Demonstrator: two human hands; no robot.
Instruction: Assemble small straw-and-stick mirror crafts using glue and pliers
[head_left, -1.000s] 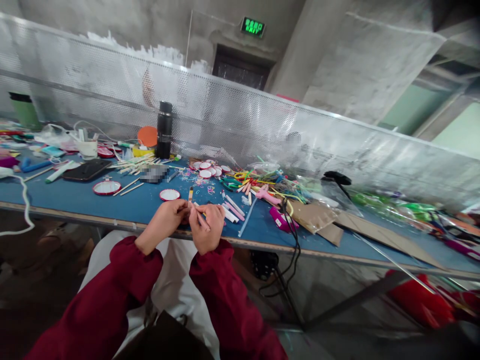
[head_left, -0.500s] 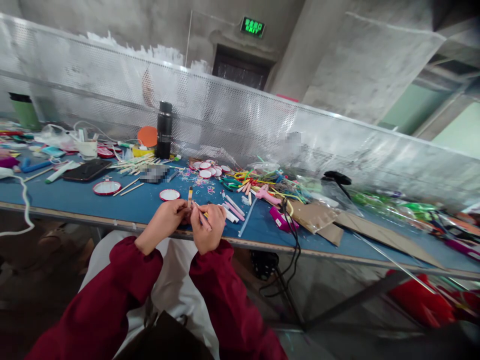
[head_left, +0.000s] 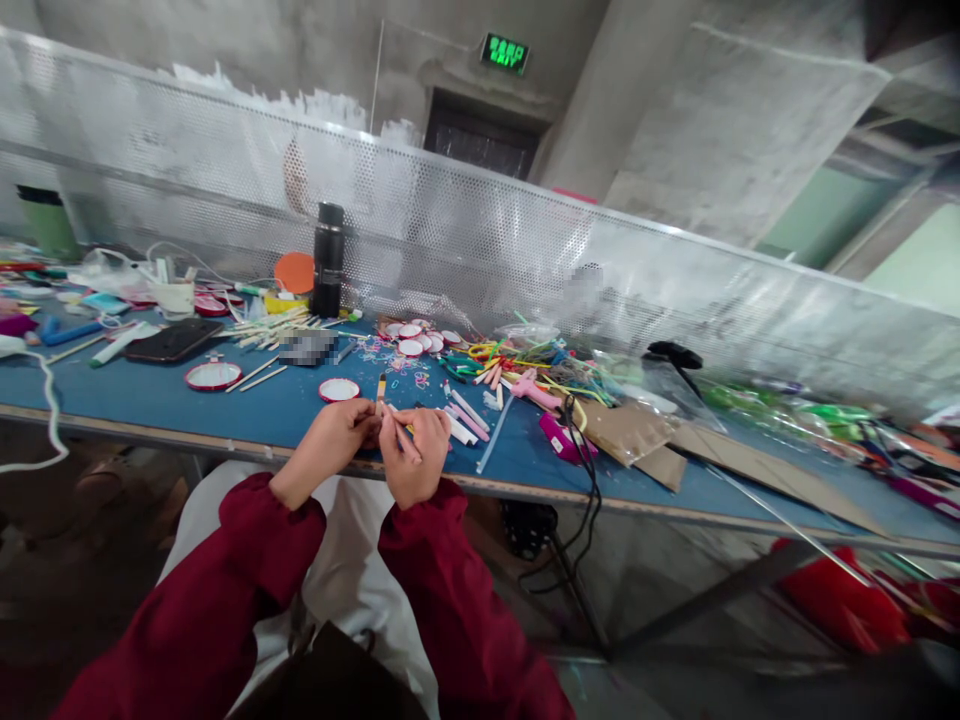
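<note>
Both hands meet at the near edge of the blue table (head_left: 247, 405). My left hand (head_left: 334, 440) is closed, its fingertips pinching the end of a thin pale stick (head_left: 401, 436). My right hand (head_left: 414, 450) is closed around the same stick, which slants up to the left between its fingers. A short wooden stick with a dark tip (head_left: 381, 388) lies on the table just beyond my left fingers. Pink and white sticks (head_left: 465, 415) lie right of my right hand. Dark red sleeves cover both forearms.
A black flask (head_left: 328, 258) stands at the back by the perforated metal screen (head_left: 525, 250). Round red-rimmed discs (head_left: 214, 375), a dark phone (head_left: 174, 338), coloured straws (head_left: 517, 360), a pink glue gun (head_left: 559, 435) with its black cable, and cardboard pieces (head_left: 637, 435) crowd the table.
My hands stay together at the table edge; the fingers shift only slightly on the thin stick. Nothing else has moved.
</note>
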